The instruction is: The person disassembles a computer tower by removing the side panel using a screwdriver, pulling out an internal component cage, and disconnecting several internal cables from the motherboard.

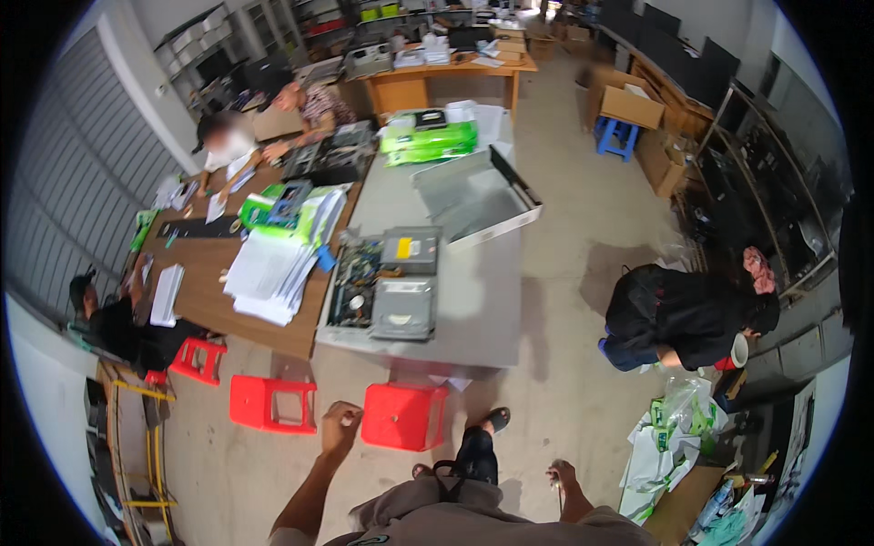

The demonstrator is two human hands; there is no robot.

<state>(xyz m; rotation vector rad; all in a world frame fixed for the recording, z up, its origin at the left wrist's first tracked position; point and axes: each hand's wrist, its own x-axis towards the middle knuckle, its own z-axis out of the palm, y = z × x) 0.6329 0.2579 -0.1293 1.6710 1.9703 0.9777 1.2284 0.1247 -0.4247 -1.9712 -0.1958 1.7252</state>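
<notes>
My left hand hangs in the air with its fingers curled together, just left of a red plastic stool. Whether anything small sits between those fingers cannot be made out. Lower right, my right hand is closed over the floor; a thin sliver shows below the fingers, too small to name. Ahead of me, on the grey table, lies an opened electronic device with a circuit board and metal drive boxes. Behind it rests a tilted metal case cover. Neither hand touches these.
More red stools stand by the brown table, which bears a stack of papers. Several people sit around it. At right a person in black bends over. Green-white plastic bags and cardboard lie lower right.
</notes>
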